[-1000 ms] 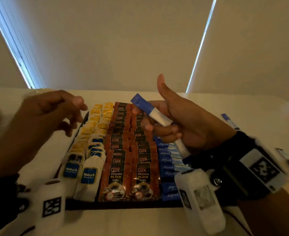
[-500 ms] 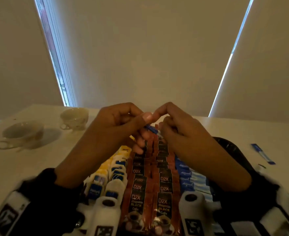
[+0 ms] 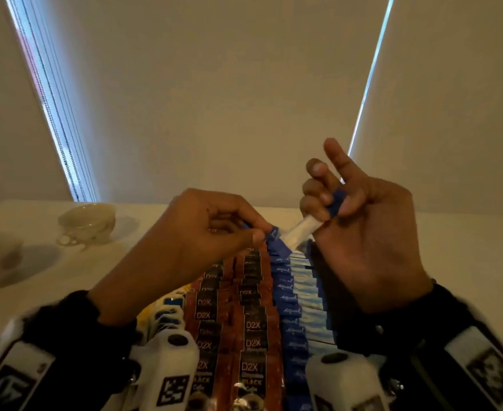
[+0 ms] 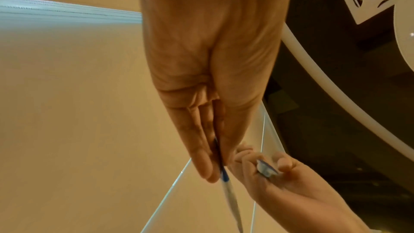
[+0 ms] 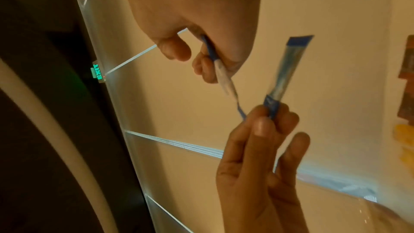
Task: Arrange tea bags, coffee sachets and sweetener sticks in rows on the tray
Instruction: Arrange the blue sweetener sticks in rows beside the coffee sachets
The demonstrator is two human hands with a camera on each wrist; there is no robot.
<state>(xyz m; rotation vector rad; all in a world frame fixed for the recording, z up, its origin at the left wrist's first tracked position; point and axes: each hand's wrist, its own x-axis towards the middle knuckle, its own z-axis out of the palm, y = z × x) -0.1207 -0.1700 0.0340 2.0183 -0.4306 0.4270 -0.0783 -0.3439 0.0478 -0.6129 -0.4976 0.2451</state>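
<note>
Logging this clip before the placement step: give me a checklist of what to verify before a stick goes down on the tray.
1. Left hand has a firm hold: ok, it pinches a sweetener stick by its blue end.
2. Right hand has a firm hold: ok, its fingers curl round a second stick.
3. The two sticks are apart: cannot tell, their ends meet near the left fingertips.
4. Target row in view: ok, the sweetener row lies right of the coffee sachets.
5. Free space at the row's far end: cannot tell, the hands hide it.
</note>
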